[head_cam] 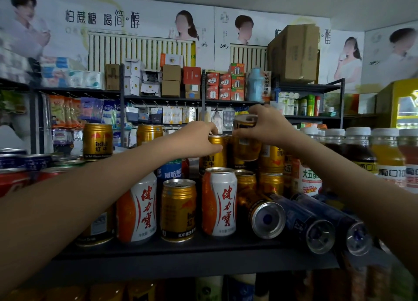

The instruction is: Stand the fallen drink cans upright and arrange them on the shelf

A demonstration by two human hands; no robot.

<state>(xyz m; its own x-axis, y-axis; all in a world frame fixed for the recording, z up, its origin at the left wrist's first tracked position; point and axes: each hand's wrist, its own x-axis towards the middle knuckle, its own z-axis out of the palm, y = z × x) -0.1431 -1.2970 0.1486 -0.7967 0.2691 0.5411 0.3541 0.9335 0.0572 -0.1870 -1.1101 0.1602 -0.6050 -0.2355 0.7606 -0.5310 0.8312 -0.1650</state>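
Observation:
My right hand (265, 125) grips a gold can (246, 140) by its top, holding it above the stacked gold cans at the back of the dark shelf (181, 248). My left hand (201, 140) rests its curled fingers on the top of a neighbouring upper gold can (213, 156). At the front, two white-and-orange cans (219, 201) (138, 208) and a gold can (178, 210) stand upright. To their right a gold can (260, 210) and two dark blue cans (309, 224) (343, 228) lie on their sides, bottoms towards me.
Two gold cans (97, 141) stand on a higher stack at the left, beside red and blue cans (24, 165). Bottled drinks (359, 151) with white caps line the right. Behind are shelves of boxes and hanging packets. More bottles fill the shelf below.

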